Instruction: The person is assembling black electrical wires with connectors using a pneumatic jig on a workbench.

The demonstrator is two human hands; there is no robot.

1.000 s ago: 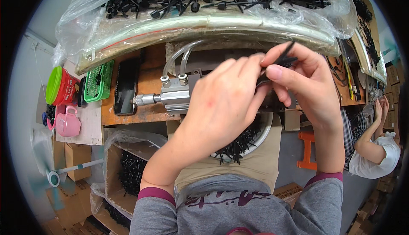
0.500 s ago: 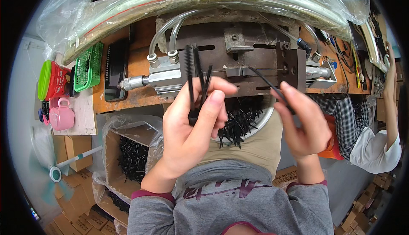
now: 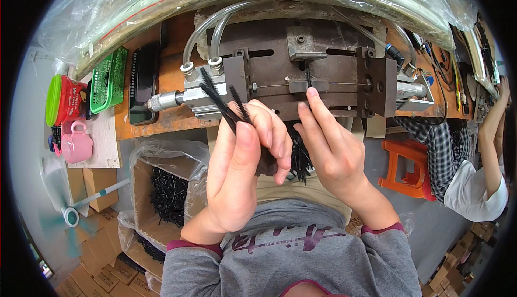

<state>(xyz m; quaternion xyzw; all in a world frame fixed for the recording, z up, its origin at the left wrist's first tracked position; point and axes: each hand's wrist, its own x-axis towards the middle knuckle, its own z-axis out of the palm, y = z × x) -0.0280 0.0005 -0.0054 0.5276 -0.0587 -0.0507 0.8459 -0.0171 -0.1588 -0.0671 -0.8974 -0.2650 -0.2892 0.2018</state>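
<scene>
One black rod-like stick [image 3: 308, 76] has just changed keepers: half a second ago the right hand's fingers had it slanting in the air, and now it lies along the small grey metal block [image 3: 299, 87] mid-plate. The right hand [image 3: 335, 149] is off its pinch, index finger straight, its tip apparently touching the near end; middle finger just beside, nothing gripped. By the look of it, the block carries the stick now, with the fingertip merely minding its position. Over on the left, thumb and fingers of the left hand [image 3: 239, 162] stay narrow around a bunch of thin black bristled brushes [image 3: 216, 96], fanned and now tipped further left. Those tips are near the dark upright metal bracket [image 3: 235, 70] at the plate's left end, so that side looks tight. Better room lies right of the block: bare dark brown metal plate [image 3: 344, 99] runs to the matching right-hand bracket [image 3: 377, 84], crossed by a thin metal rod [image 3: 347, 84]. Nearer, the right hand reaches in over the front edge of the orange-brown wooden surface [image 3: 134, 131], while the left bunch hangs close to that edge.
</scene>
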